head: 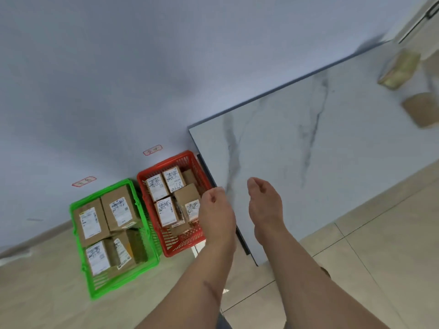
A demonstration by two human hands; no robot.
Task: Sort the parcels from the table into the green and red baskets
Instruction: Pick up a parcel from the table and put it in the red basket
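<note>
The parcels sit in three places. In the red basket (pixel 164 248), at about eight o'clock from the frame's centre, several small cardboard parcels (pixel 166 193) lie packed together, most with white labels facing up. Just beside it at its seven o'clock, the green basket (pixel 95 284) holds four larger labelled boxes (pixel 104 224) that fill it nearly wall to wall. Both baskets stand on the tiled floor (pixel 380 257) against the pale wall (pixel 118 79). Two more parcels remain on the marble-patterned table (pixel 308 150), far off at two o'clock: a blurred, tape-wrapped one (pixel 399 70) and a plain brown one (pixel 422 110) just below it.

The left hand (pixel 215 210) hangs over the right-hand edge of the red basket, its fingers loosely curled and holding nothing. The right hand (pixel 264 205) hovers at its three o'clock, over the near corner of the table, likewise relaxed and carrying nothing. The two hands are near each other but apart, both bare forearms reaching in from six o'clock.

On the wall above each basket sits a small red-bordered label (pixel 152 150), its writing too blurred to read.
</note>
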